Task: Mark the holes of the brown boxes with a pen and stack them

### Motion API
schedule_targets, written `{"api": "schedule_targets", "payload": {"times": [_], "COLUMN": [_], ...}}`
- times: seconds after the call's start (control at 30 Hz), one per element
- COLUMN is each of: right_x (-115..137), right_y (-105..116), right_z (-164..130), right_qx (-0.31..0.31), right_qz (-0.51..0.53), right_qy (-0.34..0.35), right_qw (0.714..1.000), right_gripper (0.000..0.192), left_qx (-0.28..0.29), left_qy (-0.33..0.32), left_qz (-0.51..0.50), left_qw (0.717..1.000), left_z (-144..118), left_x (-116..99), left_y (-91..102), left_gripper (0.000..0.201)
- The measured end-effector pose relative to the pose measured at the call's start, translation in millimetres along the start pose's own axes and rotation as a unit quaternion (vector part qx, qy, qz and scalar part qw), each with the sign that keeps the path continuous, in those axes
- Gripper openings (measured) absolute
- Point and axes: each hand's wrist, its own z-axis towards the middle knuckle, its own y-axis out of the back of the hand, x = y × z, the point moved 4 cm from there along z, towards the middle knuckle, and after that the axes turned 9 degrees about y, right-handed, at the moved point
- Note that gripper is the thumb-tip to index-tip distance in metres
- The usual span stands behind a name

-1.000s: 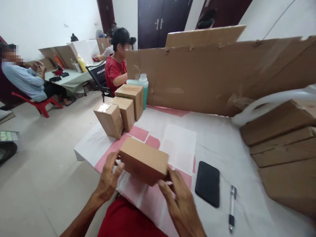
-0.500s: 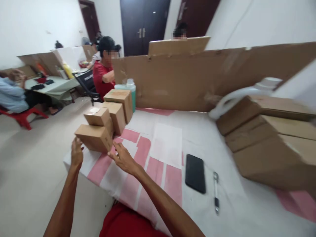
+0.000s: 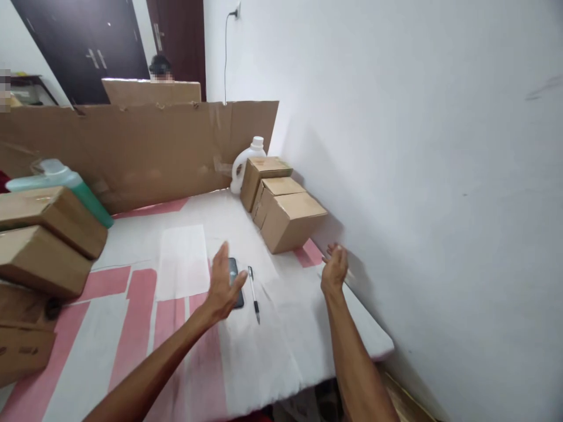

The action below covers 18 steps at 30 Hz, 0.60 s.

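Note:
My left hand (image 3: 223,287) is over the middle of the table, fingers stretched and thumb apart, with nothing in it. Partly behind it lies a black phone (image 3: 237,291). Just right of the phone is a pen (image 3: 254,296) with a black grip. My right hand (image 3: 335,266) hovers by the table's right edge near the wall, its fingers loosely curved and apart, holding nothing. Ahead of it, the nearest cardboard box (image 3: 294,220) ends a row of boxes. A sheet of white paper (image 3: 182,261) lies flat left of my left hand.
Several cardboard boxes (image 3: 37,258) line the left side, beside a green liquid bottle (image 3: 83,196). A white jug (image 3: 256,149) stands behind the right row. A cardboard partition (image 3: 153,155) closes the far side; a white wall (image 3: 417,176) borders the right. A person's head shows beyond the partition.
My view has swung to the right. Both hands have left the nearest left-hand box; the left is now above the phone and the right is near the right-hand row.

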Motion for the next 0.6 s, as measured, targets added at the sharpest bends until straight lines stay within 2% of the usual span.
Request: {"api": "schedule_targets", "payload": {"times": [0.07,0.13,0.2,0.27,0.33,0.37,0.43,0.5,0.6], "right_x": [-11.0,-15.8,-15.1,-8.9,3.8,13.1,38.4,68.9,110.1], "right_y": [-17.7,-36.2,-47.0,-46.8,-39.7,-36.6,-38.6,-56.8,-107.1], "right_z": [24.8,33.1,28.0,13.5,-6.7,-18.2,-43.7,-74.1,-132.1], "right_qx": [0.02,0.044,0.061,0.074,0.084,0.093,0.134,0.216,0.39], "right_qz": [0.036,0.062,0.082,0.098,0.11,0.118,0.143,0.181,0.24], "right_qy": [-0.041,-0.063,-0.066,-0.054,-0.037,-0.028,-0.006,0.007,-0.026], "right_qw": [0.998,0.995,0.993,0.991,0.99,0.988,0.981,0.959,0.889], "right_gripper": [0.086,0.086,0.085,0.084,0.079,0.075,0.065,0.057,0.053], "left_qx": [0.049,0.077,0.101,0.115,0.114,0.106,0.068,0.002,-0.068], "left_qy": [0.002,0.018,0.036,0.041,0.008,-0.019,-0.126,-0.185,-0.219], "left_qz": [0.001,0.006,0.009,0.009,0.016,0.026,0.091,0.169,0.289], "left_qw": [0.999,0.997,0.994,0.992,0.993,0.994,0.985,0.968,0.929], "left_z": [57.9,102.3,125.3,122.7,96.5,76.7,29.2,-18.0,-74.6], "left_x": [-23.7,-40.3,-50.9,-57.6,-62.8,-64.9,-70.1,-68.8,-59.6], "left_y": [-44.2,-81.6,-107.5,-114.6,-98.5,-82.1,-37.6,15.2,86.0], "left_gripper": [0.084,0.085,0.085,0.091,0.095,0.094,0.09,0.097,0.098]}}
